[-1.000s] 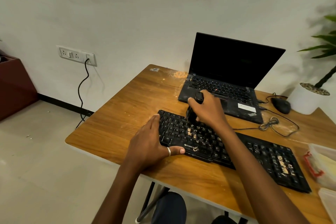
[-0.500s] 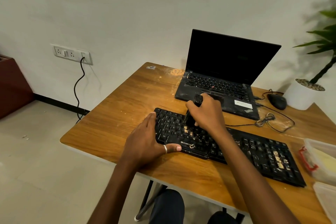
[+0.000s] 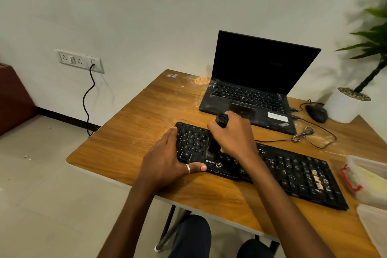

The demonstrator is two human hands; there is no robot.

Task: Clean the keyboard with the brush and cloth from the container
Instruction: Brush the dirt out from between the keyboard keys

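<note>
A black keyboard lies slanted across the wooden table, with pale crumbs over its right half. My right hand grips a black brush upright, its bristles down on the keys near the keyboard's left part. At the keyboard's left end my left hand holds it steady, fingers over the end and the thumb along the front edge. The clear plastic container with a red clip and something yellow inside stands at the right edge.
An open black laptop sits behind the keyboard. A black mouse with its coiled cable and a white plant pot are at the back right. A clear lid lies at the near right. Crumbs are scattered on the table beside the laptop.
My right hand with the brush has swept a little toward the keyboard's front; crumbs near the left-middle keys look fewer. The view has shifted slightly. My left hand stays put.
</note>
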